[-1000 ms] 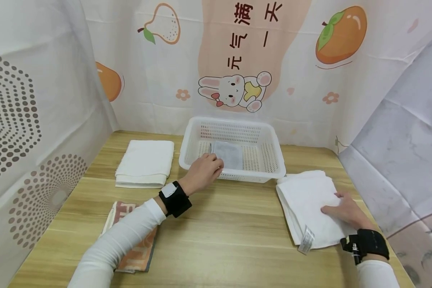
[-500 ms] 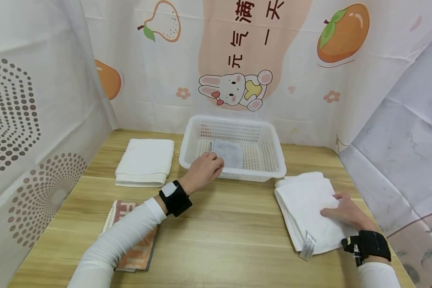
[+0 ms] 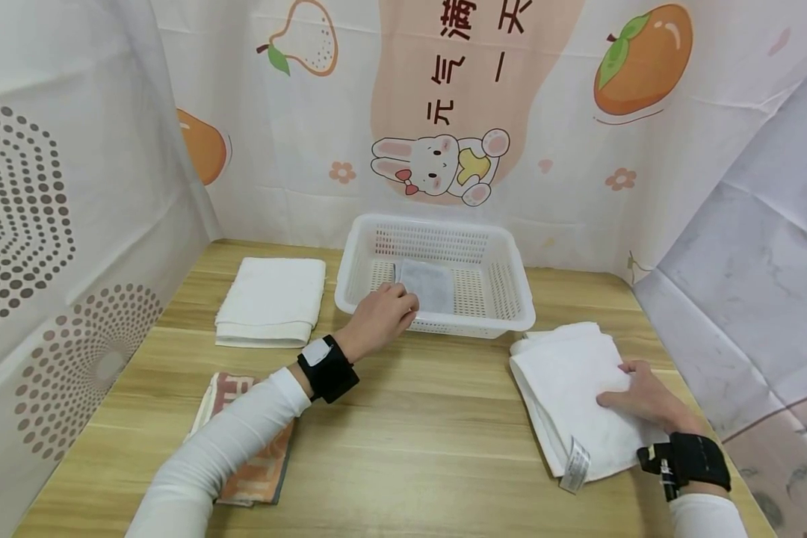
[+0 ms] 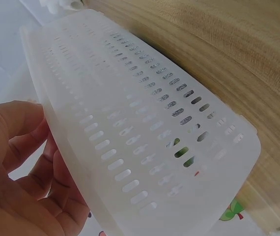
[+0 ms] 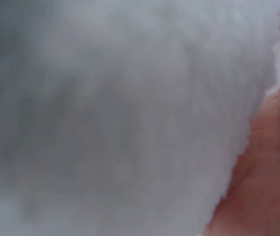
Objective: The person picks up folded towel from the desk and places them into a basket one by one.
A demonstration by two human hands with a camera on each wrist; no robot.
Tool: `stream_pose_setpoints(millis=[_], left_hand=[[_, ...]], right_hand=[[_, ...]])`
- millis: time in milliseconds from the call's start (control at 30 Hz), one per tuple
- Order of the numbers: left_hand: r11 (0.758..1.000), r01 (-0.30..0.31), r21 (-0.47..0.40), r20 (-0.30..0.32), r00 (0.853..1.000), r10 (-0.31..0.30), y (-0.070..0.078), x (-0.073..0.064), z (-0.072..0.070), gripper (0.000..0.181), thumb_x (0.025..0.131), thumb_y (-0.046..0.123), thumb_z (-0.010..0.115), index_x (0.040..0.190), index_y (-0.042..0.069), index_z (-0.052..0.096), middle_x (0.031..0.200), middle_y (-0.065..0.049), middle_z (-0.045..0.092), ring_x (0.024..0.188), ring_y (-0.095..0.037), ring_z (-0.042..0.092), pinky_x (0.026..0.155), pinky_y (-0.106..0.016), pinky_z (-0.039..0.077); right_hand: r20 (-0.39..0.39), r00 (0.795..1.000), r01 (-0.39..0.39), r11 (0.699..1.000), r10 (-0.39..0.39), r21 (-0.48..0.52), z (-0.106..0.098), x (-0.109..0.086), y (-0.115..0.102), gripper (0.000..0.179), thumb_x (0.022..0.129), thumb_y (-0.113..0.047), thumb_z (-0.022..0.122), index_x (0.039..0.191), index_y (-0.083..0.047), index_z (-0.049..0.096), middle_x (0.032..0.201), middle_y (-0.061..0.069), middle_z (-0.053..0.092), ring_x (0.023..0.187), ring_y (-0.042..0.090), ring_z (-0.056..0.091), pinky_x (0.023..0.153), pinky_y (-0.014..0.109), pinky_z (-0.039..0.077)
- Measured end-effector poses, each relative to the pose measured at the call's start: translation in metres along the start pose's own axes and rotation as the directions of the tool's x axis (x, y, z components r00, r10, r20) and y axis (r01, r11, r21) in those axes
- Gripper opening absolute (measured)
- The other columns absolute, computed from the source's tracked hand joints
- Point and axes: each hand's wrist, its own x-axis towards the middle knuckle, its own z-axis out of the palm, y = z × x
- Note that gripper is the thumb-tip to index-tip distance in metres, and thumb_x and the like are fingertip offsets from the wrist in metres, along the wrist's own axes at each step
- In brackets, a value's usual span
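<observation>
My left hand (image 3: 379,320) grips the near rim of a white perforated plastic basket (image 3: 498,326); in the left wrist view its thumb and curled fingers are at the edge of the basket (image 4: 145,113). Inside the basket lies a flat, folded grey cloth (image 3: 430,288). On the right, my right hand (image 3: 648,396) holds the right side of a folded white towel (image 3: 571,388), thumb on top, with its other fingers mostly hidden. A label (image 3: 576,465) sticks out from the towel's near edge. The right wrist view is filled by blurred white towel (image 5: 130,123) beside the palm.
Another folded white towel (image 3: 272,299) lies at the back left of the wooden table (image 3: 403,448). Nearer, an orange and pink patterned towel (image 3: 262,471) lies partly under my left forearm. A printed curtain (image 3: 296,164) hangs behind the basket.
The white towel under my right hand has shifted slightly to the left and nearer, the hand moving only a little. My left hand stays at the basket rim.
</observation>
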Motion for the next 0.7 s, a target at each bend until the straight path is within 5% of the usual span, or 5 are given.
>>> stream_pose_setpoints(millis=[700], left_hand=[[1.0, -0.009, 0.001, -0.025, 1.0, 0.009, -0.002, -0.001, 0.002, 0.006, 0.098, 0.01, 0.063, 0.097, 0.01, 0.069, 0.09, -0.007, 0.062, 0.084, -0.023, 0.056, 0.072, -0.032, 0.047]], right_hand=[[0.038, 0.998, 0.039, 0.999, -0.04, 0.029, 0.012, -0.007, -0.008, 0.09, 0.086, -0.031, 0.075, 0.135, 0.019, 0.018, 0.13, 0.046, 0.03, 0.116, 0.053, 0.036, 0.09, 0.058, 0.039]])
